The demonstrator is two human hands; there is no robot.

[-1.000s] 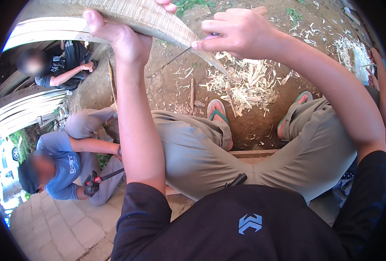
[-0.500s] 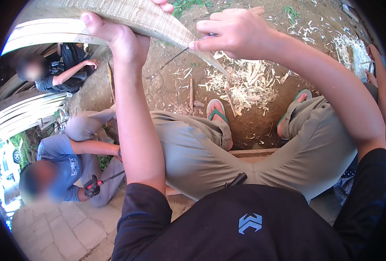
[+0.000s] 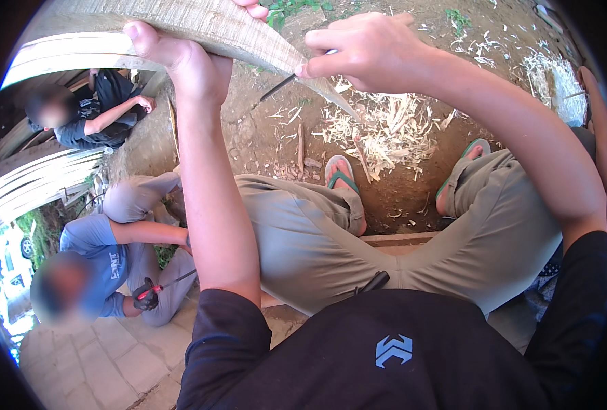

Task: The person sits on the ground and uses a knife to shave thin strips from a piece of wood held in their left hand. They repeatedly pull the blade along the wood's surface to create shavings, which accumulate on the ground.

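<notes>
At the top of the view, my left hand [image 3: 191, 65] is closed round a long pale piece of wood [image 3: 208, 27]. The piece narrows to a point on the right, above the ground. My right hand [image 3: 365, 55] is closed on a knife, its grip mostly covered by my fingers. From beneath the wood's tapered end, the dark narrow knife blade [image 3: 277, 88] slants down to the left. My right fingertips are at the wood's edge near that end.
Pale wood shavings [image 3: 392, 133] lie on the dirt between my sandalled feet. On the left, one person [image 3: 95, 253] sits holding a red-and-black handled tool [image 3: 150, 294]; another person [image 3: 88, 116] sits farther off. A bare arm [image 3: 599, 123] shows at the right edge.
The knife blade has turned a little and shows a broader side. My hands and the wood have shifted very slightly left.
</notes>
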